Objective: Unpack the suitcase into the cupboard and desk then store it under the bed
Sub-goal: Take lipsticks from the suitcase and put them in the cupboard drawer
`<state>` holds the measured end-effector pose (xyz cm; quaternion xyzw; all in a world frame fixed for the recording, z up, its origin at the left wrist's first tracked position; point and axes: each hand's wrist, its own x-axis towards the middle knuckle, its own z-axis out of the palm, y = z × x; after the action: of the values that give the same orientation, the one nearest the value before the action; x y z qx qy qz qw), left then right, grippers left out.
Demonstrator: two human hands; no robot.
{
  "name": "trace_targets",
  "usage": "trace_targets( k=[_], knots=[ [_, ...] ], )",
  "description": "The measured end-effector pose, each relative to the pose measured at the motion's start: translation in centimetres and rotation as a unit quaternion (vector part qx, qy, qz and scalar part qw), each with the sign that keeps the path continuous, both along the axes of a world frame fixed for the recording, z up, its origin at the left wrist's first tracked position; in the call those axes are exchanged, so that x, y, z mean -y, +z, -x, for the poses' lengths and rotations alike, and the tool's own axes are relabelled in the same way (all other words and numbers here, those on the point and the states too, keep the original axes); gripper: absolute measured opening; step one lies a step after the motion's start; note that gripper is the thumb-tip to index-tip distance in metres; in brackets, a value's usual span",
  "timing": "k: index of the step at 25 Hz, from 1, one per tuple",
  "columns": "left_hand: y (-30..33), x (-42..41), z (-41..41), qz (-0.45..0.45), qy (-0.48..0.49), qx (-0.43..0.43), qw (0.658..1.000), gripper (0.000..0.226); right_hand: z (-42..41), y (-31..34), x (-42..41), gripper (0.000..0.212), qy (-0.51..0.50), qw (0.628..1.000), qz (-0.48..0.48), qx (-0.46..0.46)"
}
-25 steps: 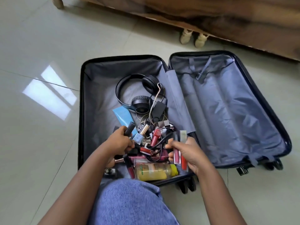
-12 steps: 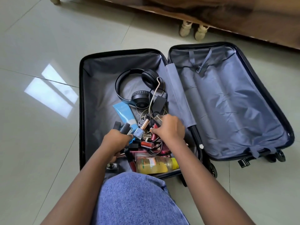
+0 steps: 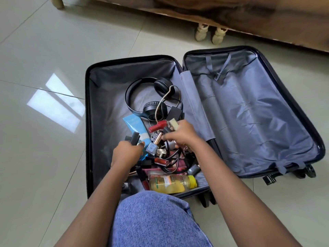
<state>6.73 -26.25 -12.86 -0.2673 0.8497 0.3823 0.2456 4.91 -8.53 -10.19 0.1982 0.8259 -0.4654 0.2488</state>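
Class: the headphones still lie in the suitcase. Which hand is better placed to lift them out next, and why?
Probably the right hand. It is nearer the headphones, though it already grips small items. The left hand sits lower in the suitcase, closed on dark tubes.

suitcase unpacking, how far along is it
Done: the right half of the suitcase shows only bare lining. In hand: the left hand grips dark tubes, and the right hand holds small cosmetics. Left: headphones, blue tube, yellow bottle and cables, then stowing the case.
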Motion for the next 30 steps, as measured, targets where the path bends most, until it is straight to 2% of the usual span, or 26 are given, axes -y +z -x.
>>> trace_targets(
  k=[1,3,5,6,7,9,10,11,12,13,14,16,18,20,22,24,25,27,30],
  knots=[
    [0.1,0.0,-0.1,-0.006,0.005,0.003,1.000,0.027,-0.2,0.1,0.4,0.022,0.104,0.990,-0.095,-0.004],
    [0.4,0.1,-0.5,-0.008,0.008,0.009,1.000,0.026,-0.9,0.3,1.7,0.015,0.272,0.930,-0.247,-0.025],
    [0.6,0.6,-0.8,-0.010,0.025,0.018,0.999,0.025,-1.5,0.0,3.1,0.015,0.342,0.882,-0.318,-0.055],
    [0.6,0.9,-1.1,-0.016,0.037,0.023,0.999,0.025,-1.8,-0.4,3.4,0.018,0.353,0.871,-0.334,-0.068],
    [0.5,1.2,-1.3,-0.027,0.052,0.027,0.998,0.025,-1.9,-0.7,3.5,0.020,0.344,0.874,-0.334,-0.080],
    [0.4,1.8,-1.8,-0.092,0.095,0.032,0.991,0.025,-2.4,-1.1,2.8,0.022,0.241,0.922,-0.281,-0.109],
    [0.5,2.0,-2.0,-0.134,0.114,0.033,0.984,0.026,-2.7,-0.9,2.3,0.022,0.139,0.960,-0.210,-0.121],
    [0.9,2.1,-2.0,-0.177,0.121,0.033,0.976,0.026,-3.1,-0.4,1.8,0.024,0.012,0.987,-0.100,-0.125],
    [1.6,2.0,-2.1,-0.219,0.116,0.035,0.968,0.027,-3.6,0.3,1.2,0.028,-0.109,0.986,0.034,-0.121],
    [2.3,1.8,-2.1,-0.261,0.100,0.039,0.959,0.030,-4.1,1.1,0.8,0.030,-0.194,0.963,0.151,-0.114],
    [3.0,1.6,-2.1,-0.300,0.076,0.045,0.950,0.033,-4.6,1.8,0.5,0.033,-0.235,0.941,0.222,-0.103],
    [4.2,1.2,-2.0,-0.354,0.014,0.058,0.933,0.036,-5.1,2.9,0.7,0.030,-0.238,0.929,0.271,-0.080],
    [4.8,1.0,-2.1,-0.368,-0.053,0.061,0.926,0.032,-5.3,3.6,1.2,0.027,-0.197,0.942,0.267,-0.048],
    [4.9,0.9,-2.2,-0.369,-0.078,0.072,0.923,0.033,-5.4,3.7,0.6,0.032,-0.178,0.950,0.255,-0.027],
    [4.8,1.1,-2.4,-0.371,-0.052,0.069,0.925,0.040,-5.3,3.4,-1.3,0.031,-0.251,0.944,0.211,-0.048],
    [4.4,1.4,-2.4,-0.375,-0.006,0.045,0.926,0.041,-4.5,2.4,-3.4,0.023,-0.305,0.942,0.117,-0.076],
    [4.2,1.6,-2.4,-0.383,0.019,0.046,0.923,0.040,-3.7,1.7,-4.1,0.021,-0.288,0.952,0.061,-0.083],
    [4.1,1.6,-2.3,-0.412,0.055,0.063,0.907,0.029,-1.7,0.7,-4.5,0.023,-0.184,0.978,-0.025,-0.093],
    [4.3,1.4,-2.4,-0.457,0.070,0.079,0.883,0.011,0.4,-0.1,-3.9,0.025,-0.025,0.993,-0.105,-0.046]
  ],
)
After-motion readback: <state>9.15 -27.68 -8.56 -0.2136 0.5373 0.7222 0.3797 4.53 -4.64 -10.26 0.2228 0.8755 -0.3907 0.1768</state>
